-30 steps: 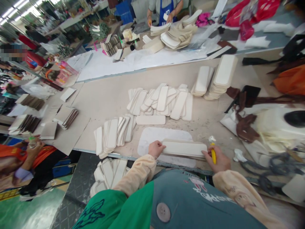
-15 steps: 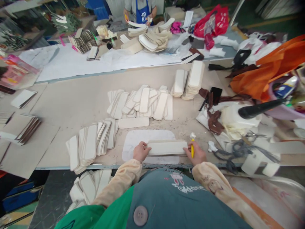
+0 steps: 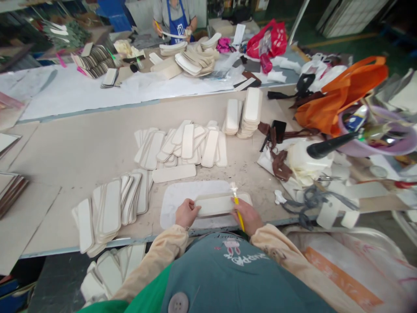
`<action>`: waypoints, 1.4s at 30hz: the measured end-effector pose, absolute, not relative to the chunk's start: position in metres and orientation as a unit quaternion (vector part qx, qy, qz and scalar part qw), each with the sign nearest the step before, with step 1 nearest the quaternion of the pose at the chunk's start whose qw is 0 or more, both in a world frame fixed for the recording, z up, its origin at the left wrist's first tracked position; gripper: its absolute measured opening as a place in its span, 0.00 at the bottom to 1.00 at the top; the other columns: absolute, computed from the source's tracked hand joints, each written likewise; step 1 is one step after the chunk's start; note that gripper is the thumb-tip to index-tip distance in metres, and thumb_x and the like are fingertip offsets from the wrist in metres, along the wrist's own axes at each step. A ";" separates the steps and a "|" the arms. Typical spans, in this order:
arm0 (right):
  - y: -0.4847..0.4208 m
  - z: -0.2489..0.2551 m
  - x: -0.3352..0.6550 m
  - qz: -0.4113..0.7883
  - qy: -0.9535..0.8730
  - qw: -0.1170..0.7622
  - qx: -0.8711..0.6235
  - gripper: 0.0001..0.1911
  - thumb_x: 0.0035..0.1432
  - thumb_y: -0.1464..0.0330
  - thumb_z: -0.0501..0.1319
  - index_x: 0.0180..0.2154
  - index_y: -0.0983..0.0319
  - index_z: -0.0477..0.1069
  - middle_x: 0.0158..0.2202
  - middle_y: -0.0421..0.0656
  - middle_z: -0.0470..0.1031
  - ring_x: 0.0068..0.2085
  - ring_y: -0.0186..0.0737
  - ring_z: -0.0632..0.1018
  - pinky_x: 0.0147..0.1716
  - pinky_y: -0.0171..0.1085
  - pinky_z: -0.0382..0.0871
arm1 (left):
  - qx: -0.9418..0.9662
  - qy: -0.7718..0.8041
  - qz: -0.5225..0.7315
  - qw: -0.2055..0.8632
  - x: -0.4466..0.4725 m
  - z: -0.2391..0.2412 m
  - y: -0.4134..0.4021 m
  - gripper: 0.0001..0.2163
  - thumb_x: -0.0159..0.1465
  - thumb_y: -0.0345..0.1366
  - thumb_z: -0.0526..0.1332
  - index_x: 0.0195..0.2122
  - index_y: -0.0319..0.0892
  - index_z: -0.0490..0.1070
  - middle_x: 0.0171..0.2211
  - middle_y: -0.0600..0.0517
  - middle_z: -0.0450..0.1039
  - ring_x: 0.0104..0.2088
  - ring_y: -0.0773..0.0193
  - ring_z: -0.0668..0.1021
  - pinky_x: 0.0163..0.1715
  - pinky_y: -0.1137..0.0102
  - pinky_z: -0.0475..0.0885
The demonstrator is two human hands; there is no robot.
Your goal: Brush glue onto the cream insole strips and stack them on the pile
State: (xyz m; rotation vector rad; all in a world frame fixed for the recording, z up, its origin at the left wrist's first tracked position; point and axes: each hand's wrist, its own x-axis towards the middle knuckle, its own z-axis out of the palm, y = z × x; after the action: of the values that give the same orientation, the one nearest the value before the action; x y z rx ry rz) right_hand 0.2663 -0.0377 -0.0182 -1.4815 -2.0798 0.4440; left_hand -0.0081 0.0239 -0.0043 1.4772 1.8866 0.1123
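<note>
My left hand pinches the left end of a long white rounded panel. With my right hand I hold a slim yellow-handled brush, its whitish tip pointing away from me, while the fingers also touch the panel's right part. Under the panel lies another pale piece, its right end showing. Both are over a white rounded sheet near the table's front edge. Left of my hands, similar panels lie fanned out, and a single panel rests just beyond the sheet.
A spread pile of panels and two upright-looking stacks lie farther back. At right are a white container, grey cord, an orange bag and a purple basin. A co-worker stands across the table.
My right hand has moved left along the panel, and the brush has tilted from upright to slanting. The panel's right end has shifted off the piece beneath. The camera view has turned right.
</note>
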 end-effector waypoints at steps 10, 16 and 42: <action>-0.045 -0.041 0.271 0.114 -0.825 0.210 -0.513 0.07 0.63 0.69 0.58 0.43 0.60 0.68 0.56 0.53 0.72 0.59 0.48 0.71 0.58 0.54 0.65 | 0.579 0.729 0.045 0.363 -0.008 -0.004 0.025 0.08 0.59 0.39 0.63 0.34 0.44 0.65 0.27 0.56 0.73 0.29 0.63 0.76 0.31 0.71 0.63; -0.068 -0.049 0.336 0.060 -0.733 0.208 -0.645 0.08 0.64 0.64 0.56 0.43 0.58 0.68 0.52 0.51 0.75 0.54 0.52 0.75 0.57 0.57 0.65 | 0.573 0.732 0.057 0.364 -0.008 -0.003 0.025 0.09 0.58 0.38 0.64 0.36 0.44 0.66 0.27 0.56 0.73 0.29 0.63 0.76 0.31 0.71 0.62; -0.015 0.066 0.256 0.461 -0.460 0.463 -0.601 0.22 0.48 0.49 0.65 0.33 0.57 0.63 0.21 0.33 0.65 0.22 0.34 0.65 0.21 0.33 0.59 | 0.193 0.446 0.592 0.644 0.053 0.150 0.076 0.19 0.42 0.35 0.75 0.33 0.39 0.71 0.26 0.54 0.75 0.26 0.68 0.74 0.29 0.72 0.68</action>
State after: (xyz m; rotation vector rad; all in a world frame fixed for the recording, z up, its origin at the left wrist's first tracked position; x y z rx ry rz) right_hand 0.2563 -0.0155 0.0665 -1.4768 -1.1318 1.1329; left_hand 0.0526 0.0761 0.1504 0.4395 1.0153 1.3473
